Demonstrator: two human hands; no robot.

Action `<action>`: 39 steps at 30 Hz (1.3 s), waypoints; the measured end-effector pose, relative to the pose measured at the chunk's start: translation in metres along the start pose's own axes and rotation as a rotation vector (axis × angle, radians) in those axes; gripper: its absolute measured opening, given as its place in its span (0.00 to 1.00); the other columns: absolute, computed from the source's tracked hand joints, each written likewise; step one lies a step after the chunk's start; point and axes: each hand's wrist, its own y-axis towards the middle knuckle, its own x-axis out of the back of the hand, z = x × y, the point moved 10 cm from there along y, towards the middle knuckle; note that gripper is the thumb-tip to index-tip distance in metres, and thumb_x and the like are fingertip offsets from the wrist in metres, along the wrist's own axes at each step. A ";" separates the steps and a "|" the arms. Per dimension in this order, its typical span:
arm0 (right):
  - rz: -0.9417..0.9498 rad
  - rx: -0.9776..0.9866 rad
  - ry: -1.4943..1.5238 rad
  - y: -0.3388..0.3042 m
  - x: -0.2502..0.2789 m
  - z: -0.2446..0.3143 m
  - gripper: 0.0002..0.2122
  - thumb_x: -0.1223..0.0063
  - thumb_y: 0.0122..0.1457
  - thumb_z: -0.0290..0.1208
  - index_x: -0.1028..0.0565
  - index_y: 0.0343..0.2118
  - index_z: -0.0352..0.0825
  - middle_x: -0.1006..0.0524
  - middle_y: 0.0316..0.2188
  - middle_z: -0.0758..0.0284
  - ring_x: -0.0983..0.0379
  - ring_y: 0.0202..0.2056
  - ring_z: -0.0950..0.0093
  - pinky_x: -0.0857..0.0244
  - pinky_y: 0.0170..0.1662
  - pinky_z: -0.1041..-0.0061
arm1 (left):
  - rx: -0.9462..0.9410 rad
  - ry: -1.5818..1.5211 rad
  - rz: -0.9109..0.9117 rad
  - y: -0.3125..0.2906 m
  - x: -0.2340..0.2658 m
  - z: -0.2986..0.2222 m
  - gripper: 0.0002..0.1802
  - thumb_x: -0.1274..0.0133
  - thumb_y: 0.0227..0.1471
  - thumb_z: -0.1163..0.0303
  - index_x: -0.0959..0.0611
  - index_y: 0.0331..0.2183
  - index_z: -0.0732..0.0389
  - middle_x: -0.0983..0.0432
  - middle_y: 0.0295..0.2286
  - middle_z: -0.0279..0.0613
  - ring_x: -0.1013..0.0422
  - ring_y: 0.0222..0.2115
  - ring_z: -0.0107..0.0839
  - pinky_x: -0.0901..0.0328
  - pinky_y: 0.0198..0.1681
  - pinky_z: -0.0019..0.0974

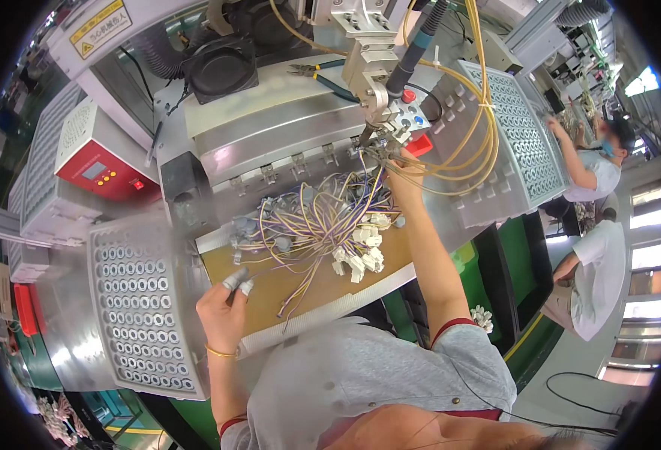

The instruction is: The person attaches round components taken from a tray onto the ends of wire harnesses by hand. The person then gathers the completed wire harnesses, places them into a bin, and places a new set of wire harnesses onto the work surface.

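Observation:
My left hand (224, 313) is at the left edge of the brown work board (270, 300), with pale covers on the thumb and a fingertip. Its fingers are pinched around the end of a thin wire (270, 268) that runs from the wire bundle. My right hand (404, 178) reaches up to the clamp fixture beneath the soldering head (375, 116); yellow cables and the fixture hide its fingertips. Between my hands lies a tangled bundle of yellow and purple wires (323, 217), with white connectors (360, 259) on its near right side and grey round parts on its left.
Trays of round metal parts stand at left (139, 307) and right (521, 139). A red-fronted control box (101, 176) is at far left. Pliers (326, 79) lie on the machine. Looped yellow cables (488, 112) hang near my right hand. Co-workers (596, 161) are at far right.

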 end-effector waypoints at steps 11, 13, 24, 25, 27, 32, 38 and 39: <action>0.168 0.389 -0.368 -0.115 -0.025 0.115 0.08 0.52 0.43 0.22 0.27 0.28 0.29 0.27 0.20 0.65 0.30 0.22 0.78 0.37 0.26 0.81 | -0.190 -0.167 0.005 -0.003 0.009 -0.016 0.12 0.49 0.40 0.81 0.22 0.33 0.67 0.26 0.25 0.40 0.33 0.22 0.22 0.38 0.25 0.24; 0.585 0.518 -0.037 -0.163 -0.100 0.139 0.05 0.51 0.43 0.25 0.30 0.25 0.30 0.30 0.20 0.64 0.36 0.19 0.70 0.41 0.23 0.72 | -0.313 -0.033 -0.002 -0.003 0.010 -0.037 0.12 0.48 0.37 0.82 0.22 0.31 0.66 0.27 0.24 0.43 0.32 0.21 0.27 0.38 0.24 0.26; 1.006 0.115 -0.038 -0.192 -0.189 0.111 0.03 0.52 0.47 0.20 0.30 0.26 0.29 0.31 0.18 0.70 0.38 0.21 0.85 0.41 0.23 0.84 | -0.050 0.485 -0.550 0.046 0.131 0.096 0.14 0.48 0.37 0.67 0.23 0.31 0.61 0.32 0.24 0.47 0.35 0.26 0.46 0.40 0.29 0.42; 1.005 0.104 -0.067 -0.192 -0.189 0.110 0.03 0.52 0.47 0.20 0.30 0.25 0.28 0.31 0.18 0.71 0.39 0.20 0.86 0.42 0.22 0.85 | 0.080 0.567 -0.596 0.055 0.151 0.124 0.16 0.49 0.39 0.63 0.23 0.33 0.60 0.31 0.27 0.47 0.35 0.28 0.46 0.40 0.32 0.43; 1.003 0.134 -0.054 -0.195 -0.190 0.114 0.02 0.52 0.46 0.20 0.31 0.24 0.28 0.32 0.17 0.72 0.40 0.20 0.87 0.43 0.22 0.85 | 0.165 0.733 -0.632 0.075 0.166 0.155 0.18 0.51 0.40 0.59 0.22 0.33 0.59 0.31 0.29 0.47 0.36 0.32 0.46 0.42 0.36 0.45; 0.973 0.115 -0.054 -0.194 -0.189 0.119 0.02 0.52 0.46 0.20 0.32 0.22 0.29 0.33 0.15 0.73 0.41 0.19 0.87 0.44 0.21 0.86 | 0.473 0.996 -0.524 0.104 0.167 0.202 0.26 0.49 0.37 0.51 0.24 0.38 0.57 0.31 0.38 0.46 0.38 0.41 0.48 0.46 0.45 0.47; 0.889 0.043 0.065 -0.184 -0.180 0.112 0.01 0.53 0.46 0.20 0.31 0.23 0.29 0.32 0.17 0.74 0.39 0.20 0.88 0.42 0.22 0.86 | 0.133 -0.502 -0.523 0.072 0.138 0.143 0.19 0.52 0.45 0.72 0.31 0.42 0.64 0.29 0.32 0.41 0.30 0.31 0.33 0.34 0.31 0.31; 0.865 0.026 0.050 -0.182 -0.179 0.108 0.01 0.53 0.46 0.20 0.31 0.23 0.29 0.32 0.17 0.74 0.39 0.20 0.88 0.42 0.22 0.86 | 0.100 -0.723 -0.403 0.061 0.116 0.121 0.18 0.55 0.46 0.75 0.31 0.43 0.64 0.29 0.32 0.40 0.30 0.32 0.30 0.34 0.31 0.28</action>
